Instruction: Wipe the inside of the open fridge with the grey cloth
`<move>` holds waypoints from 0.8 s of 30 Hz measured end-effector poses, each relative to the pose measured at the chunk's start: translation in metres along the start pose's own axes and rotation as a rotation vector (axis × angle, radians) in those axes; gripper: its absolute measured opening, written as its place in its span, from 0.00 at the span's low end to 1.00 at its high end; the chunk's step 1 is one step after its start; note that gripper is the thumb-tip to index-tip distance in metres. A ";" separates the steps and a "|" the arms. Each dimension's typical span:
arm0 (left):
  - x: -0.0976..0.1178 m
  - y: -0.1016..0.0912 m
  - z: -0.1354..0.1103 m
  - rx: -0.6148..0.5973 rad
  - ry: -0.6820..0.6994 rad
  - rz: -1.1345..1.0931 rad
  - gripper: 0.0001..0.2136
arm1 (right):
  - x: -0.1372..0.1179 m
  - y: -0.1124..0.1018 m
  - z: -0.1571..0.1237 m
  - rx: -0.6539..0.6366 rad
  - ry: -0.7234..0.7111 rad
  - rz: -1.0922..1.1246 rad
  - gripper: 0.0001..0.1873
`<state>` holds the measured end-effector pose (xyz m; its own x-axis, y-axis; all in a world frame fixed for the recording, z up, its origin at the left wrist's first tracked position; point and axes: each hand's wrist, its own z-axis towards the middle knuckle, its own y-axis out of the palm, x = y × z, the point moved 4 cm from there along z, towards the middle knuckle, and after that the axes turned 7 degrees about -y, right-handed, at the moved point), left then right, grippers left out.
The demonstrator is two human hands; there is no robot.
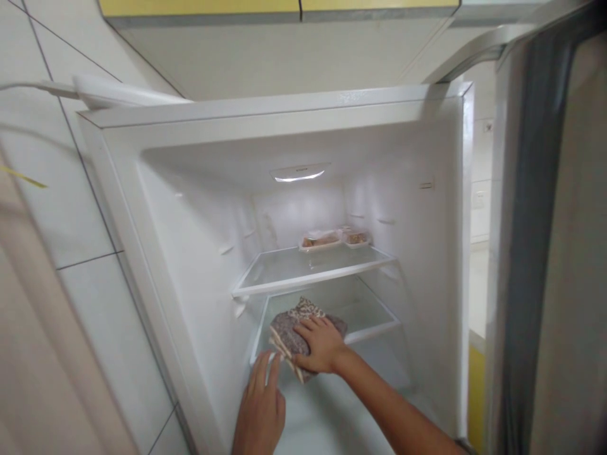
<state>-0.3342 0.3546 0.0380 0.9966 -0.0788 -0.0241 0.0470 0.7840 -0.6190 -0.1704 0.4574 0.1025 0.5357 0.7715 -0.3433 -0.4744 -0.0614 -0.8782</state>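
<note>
A folded brown-and-cream patterned cloth (290,330) lies on the lower glass shelf (367,315) inside an open fridge, hanging over its front edge. Spread across the cloth, my right hand (322,344) presses it down, with the thumb at the cloth's near side. My left hand (263,398) is at the shelf's front left corner, just left of the cloth. Its fingertips reach the white shelf edge and its thumb is lower down, so it seems to hold that edge; the exact contact is partly hidden.
Above is another glass shelf (284,268) bearing two wrapped food trays (321,240) at the back. A lamp (300,172) glows at the ceiling. The fridge door (531,253) stands open on the right, a tiled wall (90,303) is at left, and yellow-fronted cabinets (203,7) hang overhead.
</note>
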 end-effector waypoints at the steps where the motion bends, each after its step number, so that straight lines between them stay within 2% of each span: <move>1: 0.000 0.003 -0.001 -0.015 -0.004 0.011 0.34 | 0.012 -0.006 -0.009 0.005 0.036 -0.014 0.43; 4: -0.001 0.011 -0.005 -0.029 -0.031 0.026 0.38 | 0.054 -0.028 -0.038 0.024 0.132 -0.068 0.43; 7: -0.001 0.014 -0.007 -0.026 -0.047 0.016 0.39 | 0.095 -0.049 -0.064 0.049 0.259 -0.149 0.37; 10: 0.000 0.016 -0.008 -0.012 -0.072 0.003 0.38 | 0.120 -0.060 -0.072 0.054 0.369 -0.236 0.32; 15: 0.004 0.018 -0.008 0.002 -0.089 -0.026 0.37 | 0.132 -0.059 -0.051 0.088 0.472 -0.290 0.30; 24: 0.013 0.016 -0.008 -0.014 -0.135 -0.080 0.38 | 0.162 -0.056 0.004 0.138 0.552 -0.300 0.27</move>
<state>-0.3209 0.3612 0.0215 0.9898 -0.0568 0.1307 0.1268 0.7699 -0.6255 -0.0592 0.5885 0.0974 0.9223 0.3011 -0.2423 -0.3137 0.2169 -0.9244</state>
